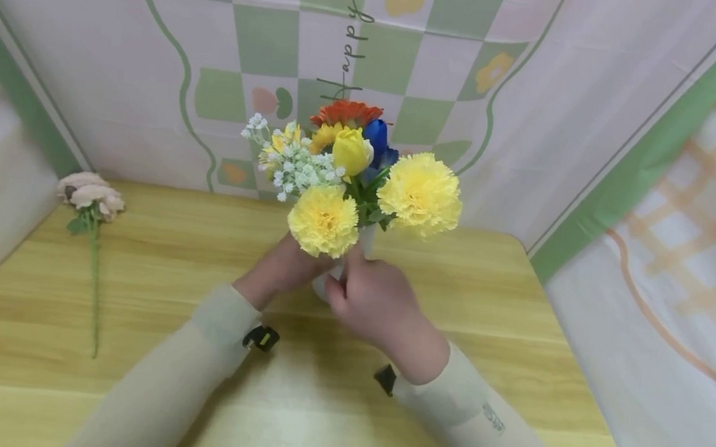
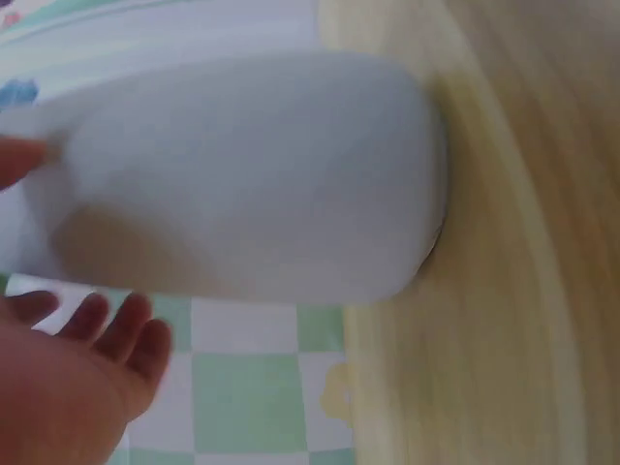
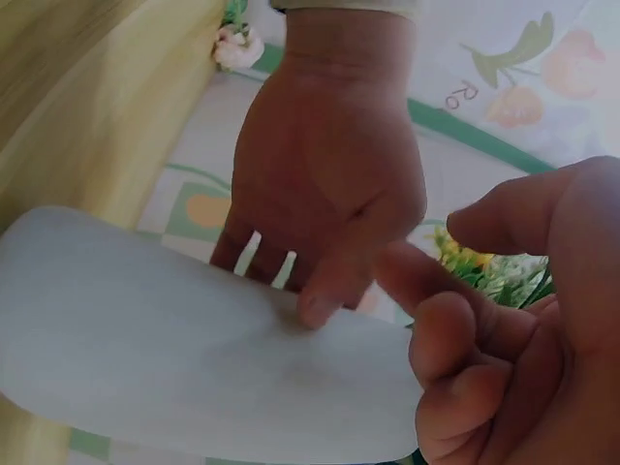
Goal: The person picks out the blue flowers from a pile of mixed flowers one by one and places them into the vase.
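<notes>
A tall white vase (image 2: 252,174) stands on the table, holding a mixed bunch of artificial flowers. Two yellow carnations (image 1: 419,196) hang at the front, around a yellow tulip (image 1: 352,152), a blue bloom (image 1: 377,142), an orange-red flower (image 1: 347,114) and small white sprigs (image 1: 306,168). My left hand (image 3: 329,184) grips the vase from the left, thumb on the near side and fingers passing behind. Close beside its upper part is my right hand (image 1: 378,297), thumb and index apart, other fingers loosely curled, with nothing visible between them. Blossoms hide the vase's mouth.
A pale pink flower (image 1: 91,198) with a long green stem lies at the left of the wooden table (image 1: 485,281). Behind stands a green-and-white checked cloth backdrop (image 1: 265,40), with more printed cloth on both sides.
</notes>
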`<state>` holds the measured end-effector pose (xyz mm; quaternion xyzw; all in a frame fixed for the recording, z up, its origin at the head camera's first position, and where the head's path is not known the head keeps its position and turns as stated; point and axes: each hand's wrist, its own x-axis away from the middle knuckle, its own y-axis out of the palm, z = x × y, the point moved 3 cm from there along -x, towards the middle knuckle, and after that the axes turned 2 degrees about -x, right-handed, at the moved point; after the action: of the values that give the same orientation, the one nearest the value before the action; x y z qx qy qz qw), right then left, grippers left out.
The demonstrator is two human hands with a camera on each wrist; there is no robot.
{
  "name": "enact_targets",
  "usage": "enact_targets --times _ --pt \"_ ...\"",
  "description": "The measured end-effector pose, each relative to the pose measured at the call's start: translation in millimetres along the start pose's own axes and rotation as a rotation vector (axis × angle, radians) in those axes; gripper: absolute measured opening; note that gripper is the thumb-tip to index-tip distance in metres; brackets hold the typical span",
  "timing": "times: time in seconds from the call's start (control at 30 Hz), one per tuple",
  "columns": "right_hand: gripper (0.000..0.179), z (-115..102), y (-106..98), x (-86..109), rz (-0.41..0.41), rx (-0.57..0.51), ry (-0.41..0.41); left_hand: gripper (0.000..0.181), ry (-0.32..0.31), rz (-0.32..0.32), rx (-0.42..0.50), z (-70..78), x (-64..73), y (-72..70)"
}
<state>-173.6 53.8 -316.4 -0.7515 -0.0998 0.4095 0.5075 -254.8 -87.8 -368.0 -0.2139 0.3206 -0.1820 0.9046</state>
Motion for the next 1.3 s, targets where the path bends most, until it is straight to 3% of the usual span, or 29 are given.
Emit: enact_targets --times 0.13,0.2,0.23,0.3,0.37,0.43,0.5,0.6,0.73,0.83,0.9,1.03,1.17,1.3 --pt "0.019 -3.5 -2.0 -0.8 -0.059 -0.015 0.04 0.032 0.095 0.066 -0.111 3.4 -0.5 6.0" --pt "0.028 -3.8 -1.7 -3.3 -0.085 -0.043 0.068 0.032 0.168 0.089 -0.271 4.7 0.9 7.6" --pt "0.039 -4.0 -1.7 -4.8 -0.094 -0.047 0.08 0.039 0.164 0.108 -0.31 4.3 2.1 7.3" --pt "0.059 -3.6 -0.3 -8.0 -0.112 -0.057 0.101 0.049 0.094 0.121 -0.346 1.6 5.3 5.8" --pt "0.073 -3.6 1.3 -11.6 -0.118 -0.068 0.115 0.063 0.006 0.104 -0.338 -0.9 7.1 3.7" --pt "0.076 -3.8 2.9 -14.0 -0.123 -0.073 0.124 0.076 -0.101 0.113 -0.214 -4.5 6.7 1.4" --pt "0.08 -4.5 3.8 -14.8 -0.146 -0.101 0.149 0.077 -0.145 0.104 -0.144 -5.6 5.3 0.3" --pt "0.085 -5.8 4.7 -13.3 -0.202 -0.119 0.198 0.074 -0.182 0.077 -0.108 -5.0 4.4 0.3" --pt "0.085 -6.2 4.3 -9.2 -0.245 -0.105 0.23 0.054 -0.356 0.004 -0.072 -5.8 6.7 1.4" --pt "0.08 -5.1 2.9 -9.1 -0.23 -0.099 0.226 0.049 -0.44 -0.025 -0.048 -7.2 6.5 0.0" --pt "0.077 -3.7 2.1 -11.0 -0.23 -0.118 0.237 0.047 -0.444 -0.034 -0.041 -8.4 5.4 -1.6" --pt "0.077 -0.7 2.2 -16.9 -0.281 -0.158 0.294 0.066 -0.434 -0.039 -0.018 -10.5 4.3 -3.7" --pt "0.076 0.9 3.9 -21.9 -0.325 -0.174 0.34 0.067 -0.369 -0.021 0.017 -10.2 3.1 -3.9" --pt "0.045 2.6 6.2 -27.4 -0.305 -0.184 0.334 0.068 -0.335 0.001 0.037 -10.2 1.8 -3.5"
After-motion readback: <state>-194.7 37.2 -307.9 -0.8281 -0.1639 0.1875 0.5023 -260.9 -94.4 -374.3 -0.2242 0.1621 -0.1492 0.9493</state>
